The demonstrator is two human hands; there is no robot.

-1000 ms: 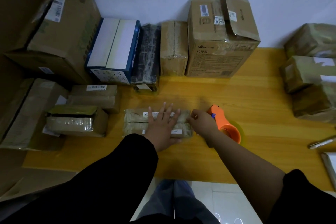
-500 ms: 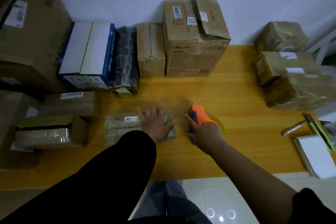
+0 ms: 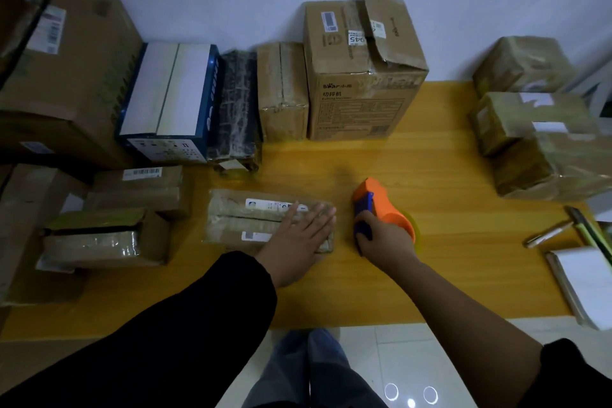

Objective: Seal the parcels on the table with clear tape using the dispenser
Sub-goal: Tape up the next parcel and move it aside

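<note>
Parcel [image 3: 245, 219]: flat, brown, glossy with tape, two white labels on top; lies on the tabletop [image 3: 447, 182] left of centre, close to the person.
Left grip [image 3: 299, 235]: fingers straight and spread, palm pressing the Parcel's right end; holds nothing.
Right grip [image 3: 384, 240]: fingers curled round the orange-and-blue dispenser [image 3: 381, 205], just beside the Parcel's right edge, apart from it.
Edges: cartons [image 3: 361, 76] line the back wall; more boxes [image 3: 106, 238] crowd the left.
Open room: bare wood from the dispenser to the wrapped stack [image 3: 536, 129]; pens [image 3: 548, 234] and notepad [image 3: 586, 285] sit at the right front.
</note>
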